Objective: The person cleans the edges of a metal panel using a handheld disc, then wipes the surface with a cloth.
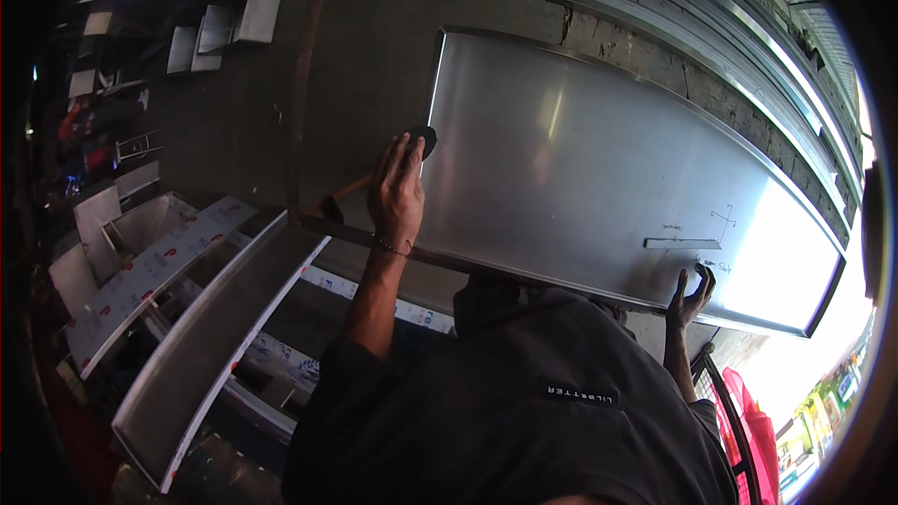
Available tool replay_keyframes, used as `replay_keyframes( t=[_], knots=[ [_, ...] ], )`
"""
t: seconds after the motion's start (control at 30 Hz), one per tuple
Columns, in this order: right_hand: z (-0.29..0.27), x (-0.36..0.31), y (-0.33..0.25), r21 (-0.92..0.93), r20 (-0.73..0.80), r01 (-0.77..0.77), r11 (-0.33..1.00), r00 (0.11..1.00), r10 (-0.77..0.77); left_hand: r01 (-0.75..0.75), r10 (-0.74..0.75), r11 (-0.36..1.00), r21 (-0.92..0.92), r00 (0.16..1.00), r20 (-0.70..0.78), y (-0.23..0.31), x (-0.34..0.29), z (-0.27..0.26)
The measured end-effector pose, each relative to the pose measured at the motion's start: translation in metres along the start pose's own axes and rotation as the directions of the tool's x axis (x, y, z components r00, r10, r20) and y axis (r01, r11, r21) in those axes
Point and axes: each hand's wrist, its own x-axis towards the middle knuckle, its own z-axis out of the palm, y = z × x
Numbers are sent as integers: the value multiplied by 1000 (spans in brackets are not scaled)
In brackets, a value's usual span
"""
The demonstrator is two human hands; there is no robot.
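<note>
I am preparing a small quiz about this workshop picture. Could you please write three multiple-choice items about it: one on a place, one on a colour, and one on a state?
1. Where is the left hand?
A. at the left edge of the metal sheet, by a round black object
B. on the floor
C. on the red cloth

2. What colour is the big sheet?
A. green
B. silver-grey
C. yellow

3. How does the right hand stand?
A. flat and open in the air
B. fingers curled at the near edge of the sheet
C. closed around a hammer

Answers:
1 A, the hand lies at the sheet's left edge with its fingers touching the black disc.
2 B, the surface is bare shiny metal.
3 B, the fingers hook over the near edge, below a small metal strip.
</note>
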Motion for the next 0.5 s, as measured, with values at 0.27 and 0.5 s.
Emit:
replay_keyframes(
  t=[0.27,0.5],
  knots=[
    [-2,1,-14,-60,-16,32,998,999,-33,112,-109,986,-123,994,28,11,10,-7],
    [20,50,-181,534,247,-174,828,968,44,498,-376,383,-778,853,361,63,21,-14]
  ],
)
